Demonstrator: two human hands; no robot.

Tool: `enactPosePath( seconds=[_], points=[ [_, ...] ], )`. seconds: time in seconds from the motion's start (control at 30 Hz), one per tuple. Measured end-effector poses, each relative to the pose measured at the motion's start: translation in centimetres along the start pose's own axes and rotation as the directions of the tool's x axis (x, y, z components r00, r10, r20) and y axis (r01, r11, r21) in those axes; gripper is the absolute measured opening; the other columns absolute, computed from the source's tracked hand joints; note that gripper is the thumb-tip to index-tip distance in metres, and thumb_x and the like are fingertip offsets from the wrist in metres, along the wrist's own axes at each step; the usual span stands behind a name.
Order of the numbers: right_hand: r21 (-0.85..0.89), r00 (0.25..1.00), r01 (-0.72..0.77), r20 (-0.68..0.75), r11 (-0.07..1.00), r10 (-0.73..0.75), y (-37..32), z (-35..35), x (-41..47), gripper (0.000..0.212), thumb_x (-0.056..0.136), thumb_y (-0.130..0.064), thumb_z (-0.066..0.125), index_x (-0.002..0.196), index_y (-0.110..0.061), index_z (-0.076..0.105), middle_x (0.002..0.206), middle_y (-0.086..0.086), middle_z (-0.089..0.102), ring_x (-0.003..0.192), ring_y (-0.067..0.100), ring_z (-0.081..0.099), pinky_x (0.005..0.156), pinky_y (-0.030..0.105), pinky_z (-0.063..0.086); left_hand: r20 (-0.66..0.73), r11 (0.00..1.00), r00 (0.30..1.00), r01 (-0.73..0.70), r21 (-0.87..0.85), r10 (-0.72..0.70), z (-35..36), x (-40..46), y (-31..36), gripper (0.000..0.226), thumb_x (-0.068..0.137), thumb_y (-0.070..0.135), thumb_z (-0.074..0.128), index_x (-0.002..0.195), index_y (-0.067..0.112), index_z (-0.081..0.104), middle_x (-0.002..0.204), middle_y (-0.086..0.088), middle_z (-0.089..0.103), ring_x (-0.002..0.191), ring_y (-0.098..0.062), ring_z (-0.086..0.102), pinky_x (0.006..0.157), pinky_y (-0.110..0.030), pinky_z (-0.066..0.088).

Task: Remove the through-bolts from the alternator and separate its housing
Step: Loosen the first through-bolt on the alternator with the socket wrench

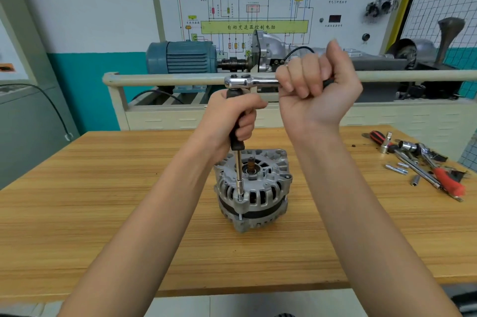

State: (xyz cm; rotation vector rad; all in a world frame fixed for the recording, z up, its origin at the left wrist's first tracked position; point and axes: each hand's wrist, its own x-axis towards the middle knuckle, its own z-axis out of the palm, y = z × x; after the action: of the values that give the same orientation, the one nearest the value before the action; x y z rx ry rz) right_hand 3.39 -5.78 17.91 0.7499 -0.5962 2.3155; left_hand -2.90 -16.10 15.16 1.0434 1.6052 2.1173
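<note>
A silver alternator (251, 188) stands upright near the middle of a wooden workbench (103, 200), shaft end up. A socket (240, 191) on a long extension bar (239, 161) sits over a through-bolt at the front-left edge of the housing. The person's left hand (232, 120) is wrapped around the extension's black grip, holding it vertical. The right hand (313, 84) is clenched around the handle of a chrome ratchet (247, 82) at the top of the bar.

Nothing clamps the alternator, so a hard pull could likely tip or spin it. If the tall extension leans, the socket may slip and round the bolt head.

Loose sockets and tools (418, 161) lie at the bench's right end. Behind, a training board (254, 26) carries a green band with Chinese writing, 自动变速器控制电脑; smaller labels are too small to read.
</note>
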Motion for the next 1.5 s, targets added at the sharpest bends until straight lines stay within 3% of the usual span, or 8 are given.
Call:
enactPosePath(
  seconds=[0.17, 0.4, 0.57, 0.73, 0.9, 1.1, 1.33, 1.5],
  points=[
    [0.338, 0.958, -0.185, -0.148, 0.923, 0.246, 0.1, -1.3, 1.7, 0.054, 0.097, -0.017, 0.036, 0.043, -0.016, 0.033, 0.033, -0.005, 0.023, 0.028, 0.010, 0.022, 0.037, 0.019, 0.020, 0.268, 0.987, 0.958, 0.133, -0.086, -0.105, -0.5, 0.0, 0.4, 0.042, 0.081, 0.011, 0.052, 0.043, 0.019, 0.037, 0.034, 0.007, 0.028, 0.026, -0.005, 0.021, 0.032, -0.014, 0.017],
    [-0.022, 0.994, 0.107, 0.020, 0.994, -0.106, 0.7, 0.0, -1.2, 0.051, 0.099, -0.012, 0.033, 0.048, -0.015, 0.036, 0.037, -0.005, 0.028, 0.036, 0.011, 0.023, 0.044, 0.026, 0.025, -0.208, 0.999, 0.977, 0.046, 0.029, -0.039, 1.2, 0.0, -0.2, 0.049, 0.088, 0.001, 0.051, 0.049, 0.021, 0.028, 0.037, 0.007, 0.023, 0.031, -0.009, 0.014, 0.037, -0.014, 0.015],
    [-0.303, 0.825, 0.549, 0.345, 0.779, -0.447, 2.3, 1.5, -3.4, 0.031, 0.091, 0.002, 0.031, 0.071, -0.018, 0.041, 0.042, -0.007, 0.036, 0.037, 0.010, 0.029, 0.047, 0.032, 0.023, -0.441, 0.994, 0.896, 0.007, 0.112, 0.043, 2.4, 0.2, -0.6, 0.041, 0.082, 0.001, 0.052, 0.054, 0.020, 0.029, 0.046, 0.001, 0.025, 0.037, -0.012, 0.018, 0.039, -0.016, 0.017],
    [-0.165, 0.966, 0.220, 0.171, 0.961, -0.192, 0.9, 1.1, -1.3, 0.046, 0.096, -0.009, 0.034, 0.050, -0.016, 0.038, 0.036, -0.006, 0.029, 0.034, 0.009, 0.024, 0.044, 0.025, 0.024, -0.287, 0.994, 0.958, 0.008, 0.110, 0.024, 1.3, -0.2, -0.2, 0.042, 0.082, -0.002, 0.057, 0.054, 0.019, 0.033, 0.042, 0.003, 0.027, 0.036, -0.013, 0.020, 0.039, -0.020, 0.018],
    [0.288, 0.961, -0.203, -0.124, 0.936, 0.246, 0.1, -0.8, 1.6, 0.057, 0.099, -0.018, 0.034, 0.042, -0.016, 0.033, 0.033, -0.005, 0.024, 0.028, 0.010, 0.022, 0.039, 0.019, 0.021, 0.196, 0.988, 0.974, 0.130, -0.081, -0.112, -0.6, -0.3, 0.8, 0.040, 0.080, 0.008, 0.054, 0.045, 0.019, 0.039, 0.037, 0.006, 0.030, 0.031, -0.008, 0.024, 0.035, -0.017, 0.021],
    [0.146, 0.989, -0.045, -0.136, 0.988, 0.065, 0.5, -0.5, 0.5, 0.056, 0.098, -0.015, 0.035, 0.043, -0.017, 0.036, 0.035, -0.005, 0.025, 0.032, 0.010, 0.022, 0.038, 0.021, 0.024, 0.029, 0.990, 0.991, 0.134, -0.039, -0.133, 0.1, -0.1, 0.6, 0.055, 0.090, 0.004, 0.046, 0.041, 0.022, 0.030, 0.034, 0.007, 0.022, 0.028, -0.007, 0.016, 0.033, -0.014, 0.015],
    [-0.332, 0.824, 0.550, 0.367, 0.766, -0.432, 2.4, 1.7, -3.2, 0.031, 0.092, -0.001, 0.039, 0.068, -0.019, 0.042, 0.043, -0.007, 0.036, 0.038, 0.010, 0.030, 0.047, 0.031, 0.024, -0.410, 0.996, 0.912, 0.021, 0.086, 0.016, 2.2, 0.3, -0.3, 0.039, 0.082, 0.001, 0.051, 0.055, 0.019, 0.029, 0.040, 0.005, 0.026, 0.035, -0.012, 0.017, 0.039, -0.018, 0.016],
    [-0.172, 0.966, 0.228, 0.162, 0.958, -0.201, 0.8, 1.1, -1.4, 0.046, 0.096, -0.008, 0.035, 0.050, -0.016, 0.038, 0.037, -0.005, 0.029, 0.034, 0.010, 0.024, 0.044, 0.025, 0.025, -0.138, 0.999, 0.990, 0.015, 0.040, -0.009, 0.5, -0.1, -0.1, 0.045, 0.083, 0.001, 0.057, 0.049, 0.020, 0.035, 0.040, 0.005, 0.028, 0.035, -0.011, 0.021, 0.039, -0.019, 0.019]
  ],
)
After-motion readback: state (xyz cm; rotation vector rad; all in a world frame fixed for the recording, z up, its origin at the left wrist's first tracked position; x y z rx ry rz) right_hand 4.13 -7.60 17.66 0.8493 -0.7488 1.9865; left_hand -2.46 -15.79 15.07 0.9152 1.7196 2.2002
